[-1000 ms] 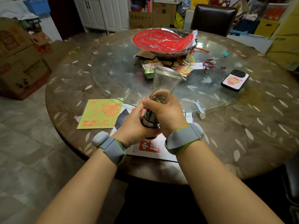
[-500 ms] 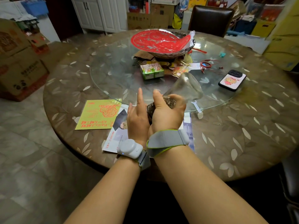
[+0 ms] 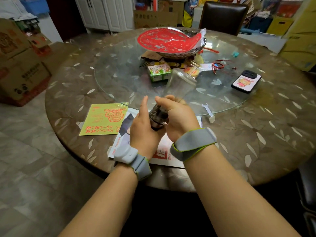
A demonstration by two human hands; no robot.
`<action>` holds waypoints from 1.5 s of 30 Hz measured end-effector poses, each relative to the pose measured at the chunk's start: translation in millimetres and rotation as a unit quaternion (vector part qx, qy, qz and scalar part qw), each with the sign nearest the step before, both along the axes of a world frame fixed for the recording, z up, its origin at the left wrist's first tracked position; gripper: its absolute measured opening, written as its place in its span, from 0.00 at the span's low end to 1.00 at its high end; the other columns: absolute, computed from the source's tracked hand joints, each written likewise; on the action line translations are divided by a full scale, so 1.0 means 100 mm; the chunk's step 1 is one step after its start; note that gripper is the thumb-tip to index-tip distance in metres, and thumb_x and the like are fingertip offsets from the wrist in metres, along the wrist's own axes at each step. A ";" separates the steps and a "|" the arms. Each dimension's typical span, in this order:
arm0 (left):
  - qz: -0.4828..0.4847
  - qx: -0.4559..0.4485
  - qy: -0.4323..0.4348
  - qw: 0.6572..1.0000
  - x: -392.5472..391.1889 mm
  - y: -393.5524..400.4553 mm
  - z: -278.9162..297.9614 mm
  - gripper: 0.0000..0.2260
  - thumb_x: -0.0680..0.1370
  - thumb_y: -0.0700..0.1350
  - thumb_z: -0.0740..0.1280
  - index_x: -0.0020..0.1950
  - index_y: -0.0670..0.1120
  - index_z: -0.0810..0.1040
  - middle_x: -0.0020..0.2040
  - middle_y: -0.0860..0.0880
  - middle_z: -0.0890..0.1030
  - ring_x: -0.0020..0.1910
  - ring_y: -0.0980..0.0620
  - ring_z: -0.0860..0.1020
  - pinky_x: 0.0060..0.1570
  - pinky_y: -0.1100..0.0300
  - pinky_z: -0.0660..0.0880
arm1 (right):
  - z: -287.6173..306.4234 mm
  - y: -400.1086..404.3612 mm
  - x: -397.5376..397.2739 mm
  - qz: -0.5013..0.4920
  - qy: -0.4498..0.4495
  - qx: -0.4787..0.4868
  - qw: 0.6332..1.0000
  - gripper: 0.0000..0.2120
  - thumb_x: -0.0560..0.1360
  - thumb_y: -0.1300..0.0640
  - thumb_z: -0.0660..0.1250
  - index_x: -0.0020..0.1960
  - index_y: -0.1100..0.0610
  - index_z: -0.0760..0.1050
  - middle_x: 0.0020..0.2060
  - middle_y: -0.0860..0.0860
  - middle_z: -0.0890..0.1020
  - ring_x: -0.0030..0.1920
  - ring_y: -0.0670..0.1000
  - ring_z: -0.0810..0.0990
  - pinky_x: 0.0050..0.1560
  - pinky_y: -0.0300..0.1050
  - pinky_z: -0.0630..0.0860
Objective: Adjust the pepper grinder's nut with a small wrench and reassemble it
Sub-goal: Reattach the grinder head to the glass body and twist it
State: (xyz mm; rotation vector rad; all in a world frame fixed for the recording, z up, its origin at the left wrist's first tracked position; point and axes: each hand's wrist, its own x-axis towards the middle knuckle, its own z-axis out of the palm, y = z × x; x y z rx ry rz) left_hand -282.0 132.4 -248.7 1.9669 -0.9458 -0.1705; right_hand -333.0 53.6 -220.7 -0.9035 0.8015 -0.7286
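Observation:
The pepper grinder (image 3: 177, 88) is a clear glass jar with peppercorns and a metal grinding head at its lower end. It is held upside down above the table, tilted away from me with the glass end up and to the right. My right hand (image 3: 177, 117) grips its middle. My left hand (image 3: 143, 129) cups the metal head from the left, fingers straight and thumb raised. The small silver wrench (image 3: 207, 109) lies flat on the edge of the glass turntable, to the right of my hands, untouched.
A yellow leaflet (image 3: 104, 118) and a printed paper (image 3: 164, 156) lie under my hands. A phone (image 3: 246, 81), green cartons (image 3: 159, 72), red cord (image 3: 218, 65) and a bowl with a red sheet (image 3: 169, 41) sit on the turntable (image 3: 119, 74). A chair (image 3: 224, 16) stands opposite.
The grinder was upright a second ago, tipped far to the right, and now stands more upright again. My left hand has loosened from a full grip to a flat cupping hold.

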 end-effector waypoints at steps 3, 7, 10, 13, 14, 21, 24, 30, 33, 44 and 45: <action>-0.012 0.059 0.018 0.998 0.06 0.07 0.15 0.46 0.66 0.49 0.77 0.77 0.54 0.54 0.47 0.50 0.80 0.50 0.45 0.79 0.42 0.58 0.70 | 0.11 -0.06 -0.08 0.032 0.034 -0.034 0.998 0.25 0.69 0.51 0.75 0.58 0.66 0.75 0.55 0.66 0.80 0.45 0.55 0.81 0.41 0.46 0.81; -0.080 0.122 0.051 0.988 0.16 0.19 0.37 0.48 0.65 0.61 0.75 0.76 0.58 0.50 0.45 0.53 0.81 0.46 0.51 0.81 0.53 0.52 0.77 | 0.18 -0.13 -0.19 0.077 0.035 -0.056 0.995 0.17 0.74 0.55 0.71 0.55 0.67 0.75 0.44 0.58 0.79 0.40 0.52 0.80 0.32 0.39 0.79; -0.147 0.076 0.192 0.967 0.22 0.33 0.57 0.41 0.72 0.65 0.68 0.78 0.59 0.51 0.54 0.51 0.80 0.53 0.54 0.80 0.58 0.52 0.77 | 0.24 -0.17 -0.23 0.101 0.004 -0.014 0.995 0.09 0.74 0.58 0.70 0.46 0.63 0.74 0.36 0.55 0.79 0.35 0.50 0.80 0.31 0.40 0.79; -0.173 0.036 0.247 0.953 0.29 0.46 0.67 0.23 0.81 0.48 0.61 0.75 0.56 0.62 0.60 0.48 0.77 0.46 0.56 0.80 0.45 0.62 0.81 | 0.23 -0.18 -0.26 0.130 -0.024 0.083 0.988 0.17 0.72 0.56 0.72 0.55 0.64 0.73 0.47 0.59 0.82 0.47 0.58 0.83 0.46 0.53 0.82; -0.186 0.031 0.197 0.962 0.34 0.50 0.66 0.23 0.81 0.40 0.61 0.74 0.56 0.64 0.63 0.48 0.74 0.46 0.57 0.80 0.43 0.65 0.80 | 0.21 -0.17 -0.26 0.145 -0.024 0.107 0.983 0.22 0.71 0.55 0.72 0.59 0.65 0.72 0.52 0.61 0.82 0.51 0.60 0.82 0.49 0.56 0.81; -0.314 0.074 -0.250 0.913 0.39 0.54 0.58 0.39 0.67 0.42 0.78 0.74 0.57 0.65 0.76 0.48 0.54 0.76 0.48 0.56 0.72 0.52 0.62 | 0.18 -0.01 -0.20 0.250 0.065 0.007 0.966 0.25 0.70 0.53 0.74 0.61 0.67 0.74 0.54 0.64 0.81 0.51 0.61 0.83 0.48 0.58 0.82; -0.353 0.039 -0.332 0.874 0.32 0.49 0.60 0.29 0.70 0.52 0.75 0.70 0.53 0.73 0.75 0.41 0.61 0.75 0.42 0.59 0.69 0.46 0.65 | 0.19 -0.01 -0.21 0.315 0.049 -0.018 0.948 0.22 0.73 0.64 0.68 0.65 0.69 0.70 0.53 0.60 0.80 0.49 0.53 0.82 0.48 0.45 0.81; -0.322 -0.002 -0.409 0.854 0.30 0.40 0.67 0.21 0.69 0.55 0.76 0.55 0.43 0.81 0.73 0.40 0.68 0.75 0.39 0.61 0.71 0.34 0.56 | 0.25 -0.04 -0.23 0.304 0.062 -0.053 0.949 0.11 0.82 0.54 0.56 0.47 0.56 0.74 0.40 0.51 0.77 0.32 0.44 0.81 0.36 0.37 0.79; -0.298 0.040 -0.377 0.876 0.34 0.40 0.63 0.23 0.65 0.54 0.76 0.54 0.43 0.78 0.62 0.43 0.80 0.66 0.42 0.75 0.73 0.37 0.56 | 0.21 -0.09 -0.28 0.207 0.163 -0.162 0.951 0.20 0.80 0.44 0.57 0.48 0.59 0.78 0.35 0.53 0.79 0.33 0.49 0.78 0.35 0.42 0.76; -0.188 0.135 -0.292 0.928 0.33 0.41 0.28 0.22 0.63 0.55 0.67 0.56 0.52 0.73 0.44 0.52 0.81 0.43 0.41 0.79 0.37 0.50 0.76 | 0.08 0.18 -0.56 0.120 0.232 -0.467 0.845 0.19 0.66 0.41 0.74 0.49 0.54 0.80 0.38 0.48 0.83 0.36 0.47 0.81 0.37 0.38 0.76; -0.181 0.135 -0.285 0.932 0.32 0.39 0.26 0.22 0.63 0.55 0.67 0.55 0.52 0.73 0.43 0.52 0.81 0.42 0.41 0.78 0.36 0.49 0.76 | 0.08 0.17 -0.56 0.118 0.232 -0.464 0.846 0.18 0.66 0.42 0.75 0.49 0.54 0.80 0.39 0.48 0.83 0.36 0.47 0.81 0.38 0.38 0.76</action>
